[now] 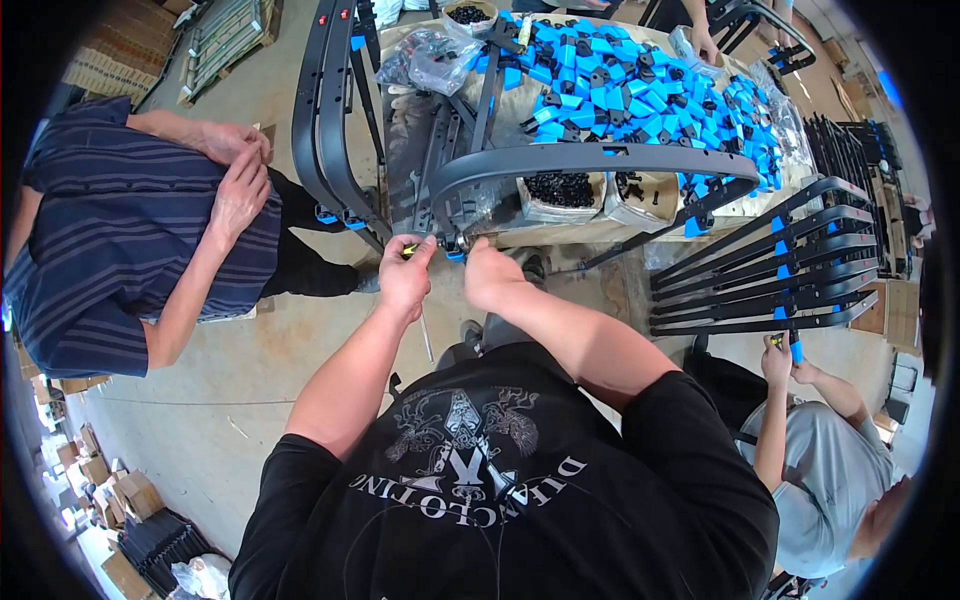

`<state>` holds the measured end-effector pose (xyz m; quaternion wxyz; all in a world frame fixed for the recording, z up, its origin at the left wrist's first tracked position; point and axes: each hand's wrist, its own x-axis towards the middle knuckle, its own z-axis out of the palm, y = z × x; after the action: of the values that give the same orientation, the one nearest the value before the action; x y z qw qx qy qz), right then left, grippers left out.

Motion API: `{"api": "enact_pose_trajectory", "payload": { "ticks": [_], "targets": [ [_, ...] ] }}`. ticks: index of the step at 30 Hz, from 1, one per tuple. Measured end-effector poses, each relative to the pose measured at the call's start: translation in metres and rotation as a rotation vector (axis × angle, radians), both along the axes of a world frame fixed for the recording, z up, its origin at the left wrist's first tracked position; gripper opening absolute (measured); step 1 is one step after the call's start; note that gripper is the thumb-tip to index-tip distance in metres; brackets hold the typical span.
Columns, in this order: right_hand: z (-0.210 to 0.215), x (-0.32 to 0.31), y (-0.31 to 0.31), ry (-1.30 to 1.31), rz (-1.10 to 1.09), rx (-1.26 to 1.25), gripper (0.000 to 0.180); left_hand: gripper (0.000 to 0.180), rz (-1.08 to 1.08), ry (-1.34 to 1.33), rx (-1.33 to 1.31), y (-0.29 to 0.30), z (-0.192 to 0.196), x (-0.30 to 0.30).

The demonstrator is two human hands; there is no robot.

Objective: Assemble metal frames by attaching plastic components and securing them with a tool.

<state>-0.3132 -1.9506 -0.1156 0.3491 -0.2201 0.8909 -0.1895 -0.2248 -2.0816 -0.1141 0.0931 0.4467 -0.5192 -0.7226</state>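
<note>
1. A worker's left hand (403, 283), just off the near edge of the bench (560, 233), closes its grip around a yellow-and-black tool (409, 250).
2. The right hand (490, 275) is raised beside the same bench edge; its fingertips are partly hidden, and whether its grip pinches anything cannot be told.
3. Between the two grips, just before the bench, sits a blue-and-black bracket (456, 253) at the low end of a curved black frame (600, 157), whose upper bar arches across the bench's front.
4. Blue plastic parts (620, 85) cover the bench's far side; a box of black fasteners (560, 190) stands near its front edge.
5. Left of the bench, a person in a striped shirt (150, 230) brings both hands together.
</note>
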Motion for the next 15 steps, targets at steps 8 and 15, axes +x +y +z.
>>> {"api": "enact_pose_trajectory", "payload": {
  "ticks": [8, 15],
  "targets": [
    [-0.061, 0.002, 0.01, 0.05, 0.168, -0.143, 0.03, 0.019, -0.004, 0.064, -0.079, 0.002, -0.01, -0.011],
    [0.045, -0.015, 0.003, -1.088, -0.334, -0.339, 0.033, 0.021, 0.018, 0.022, -0.02, -0.004, 0.002, 0.009]
  ]
}}
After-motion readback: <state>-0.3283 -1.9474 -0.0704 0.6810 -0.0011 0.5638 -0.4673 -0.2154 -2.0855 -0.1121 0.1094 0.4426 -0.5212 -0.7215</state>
